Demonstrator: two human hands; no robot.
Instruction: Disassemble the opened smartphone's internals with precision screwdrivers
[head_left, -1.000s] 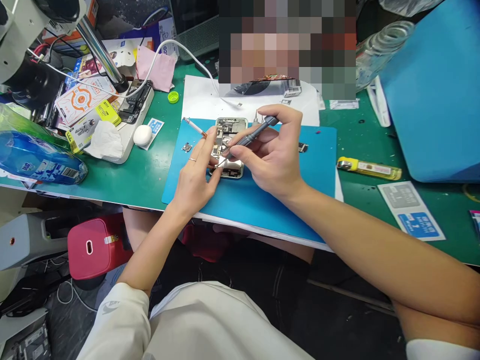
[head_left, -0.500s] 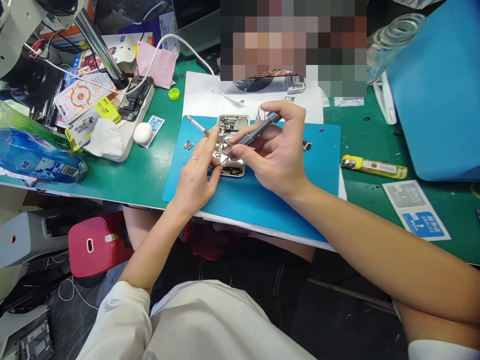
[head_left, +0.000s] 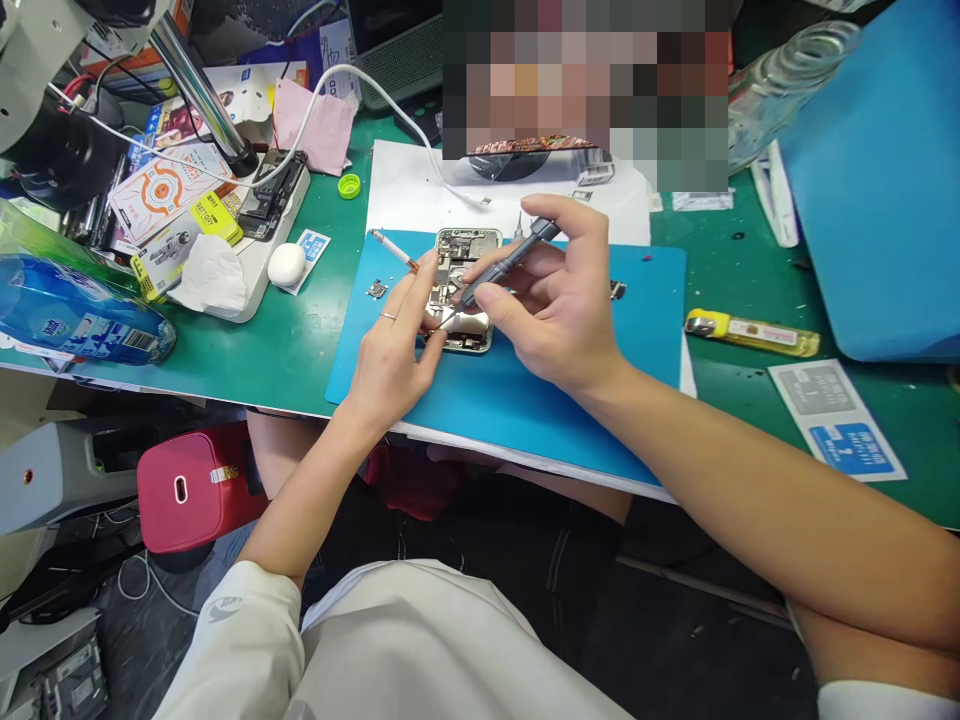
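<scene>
An opened smartphone [head_left: 466,328] lies on the blue mat [head_left: 480,400], its inner parts showing. My right hand [head_left: 566,315] grips a grey screwdriver [head_left: 510,264] like a pen, slanting down so that its thin tip meets the lower left of the phone. Between the fingers of my left hand [head_left: 394,355] is a cigarette [head_left: 394,248], pointing up and left. That hand's fingertips rest along the phone's left edge; what the thumb and finger touch there is partly hidden. A small metal part [head_left: 377,289] sits on the mat to the left, and another dark part [head_left: 617,290] lies beyond my right hand.
Right of the mat are a yellow cutter [head_left: 754,333] and a printed card [head_left: 836,420]. On the left stand a blue bottle [head_left: 82,310], a microscope post [head_left: 199,90] and a white tray with phone parts. A white cable [head_left: 367,80] arches over the table's back.
The screwdriver and my right fingers have shifted slightly, with the tool's lower end a little further right. My left hand stays at the phone with the cigarette.
</scene>
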